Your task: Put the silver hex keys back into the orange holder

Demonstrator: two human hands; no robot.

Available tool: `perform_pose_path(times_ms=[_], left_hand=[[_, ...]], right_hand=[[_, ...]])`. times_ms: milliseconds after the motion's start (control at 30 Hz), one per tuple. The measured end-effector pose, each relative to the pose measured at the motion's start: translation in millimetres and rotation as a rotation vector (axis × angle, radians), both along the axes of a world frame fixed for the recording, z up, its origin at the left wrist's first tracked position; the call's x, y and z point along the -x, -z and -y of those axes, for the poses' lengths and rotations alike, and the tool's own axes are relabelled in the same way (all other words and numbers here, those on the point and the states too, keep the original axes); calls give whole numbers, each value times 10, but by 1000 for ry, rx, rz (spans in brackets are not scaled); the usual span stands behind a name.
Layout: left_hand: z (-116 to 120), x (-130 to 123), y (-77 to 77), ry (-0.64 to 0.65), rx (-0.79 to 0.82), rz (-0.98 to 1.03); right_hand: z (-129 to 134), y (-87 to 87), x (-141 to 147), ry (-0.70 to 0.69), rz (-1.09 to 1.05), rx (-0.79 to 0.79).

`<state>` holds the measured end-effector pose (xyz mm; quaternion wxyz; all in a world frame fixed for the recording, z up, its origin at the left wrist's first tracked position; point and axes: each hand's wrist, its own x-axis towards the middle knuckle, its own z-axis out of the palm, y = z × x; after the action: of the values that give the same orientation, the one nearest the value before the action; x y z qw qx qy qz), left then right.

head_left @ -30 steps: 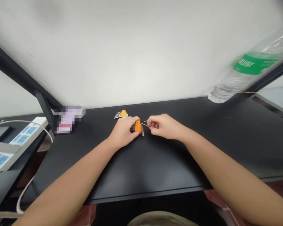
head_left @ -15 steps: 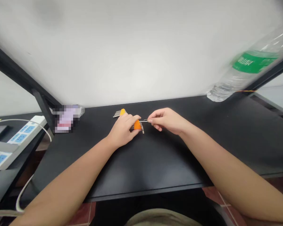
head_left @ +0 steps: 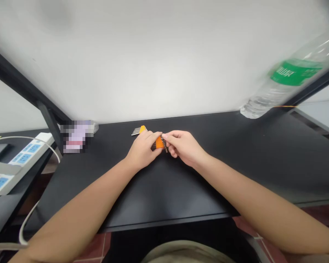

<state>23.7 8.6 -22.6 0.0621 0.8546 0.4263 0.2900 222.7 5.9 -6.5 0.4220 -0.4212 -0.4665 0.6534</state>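
An orange holder (head_left: pixel 159 143) with several metal hex keys lies on the black table, and my left hand (head_left: pixel 144 148) is closed round it from the left. The keys' long ends (head_left: pixel 136 131) stick out past another orange part (head_left: pixel 143 128) beyond my left fingers. My right hand (head_left: pixel 181 144) is at the holder's right end, thumb and forefinger pinched on a metal key whose shaft is mostly hidden. Below the right fingertips a bent key end (head_left: pixel 166 149) shows. The two hands almost touch.
The black table (head_left: pixel 170 193) meets a pale wall. A large clear bottle with a green label (head_left: pixel 296 72) stands at the back right. On the left are a blurred-out packet (head_left: pixel 76 137), a black metal frame (head_left: pixel 22 82), a white power strip (head_left: pixel 23 159) and a white cable (head_left: pixel 24 224).
My right hand has moved left to the holder, and the key shaft seen between the hands has gone mostly out of sight. The left hand has hardly moved.
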Motion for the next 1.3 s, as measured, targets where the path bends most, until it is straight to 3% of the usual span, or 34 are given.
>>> perform_pose_path(times_ms=[167, 267, 333, 433, 533, 667, 967, 1067, 1300], left_hand=[[-48, 77, 80, -57, -48, 21], [-66, 96, 93, -45, -20, -14], [-70, 88, 90, -18, 25, -50], [-63, 60, 69, -11, 118, -101], [-46, 39, 35, -77, 203, -90], [-26, 30, -5, -127, 249, -86], [-34, 21, 5, -99, 229, -84], [-39, 19, 20, -81, 227, -65], [-30, 29, 22, -55, 214, 33]], right_hand=[[165, -166, -56, -258, 148, 14], [128, -197, -163, -393, 338, -60], [22, -150, -266, -346, 509, -186], [-211, 9, -439, -76, 833, -551], [-415, 176, -563, -63, 1060, -768], [-511, 235, -585, -178, 1164, -803], [-306, 26, -444, -284, 1515, -816], [-254, -21, -412, -256, 1472, -838], [-211, -78, -387, -282, 954, -791]])
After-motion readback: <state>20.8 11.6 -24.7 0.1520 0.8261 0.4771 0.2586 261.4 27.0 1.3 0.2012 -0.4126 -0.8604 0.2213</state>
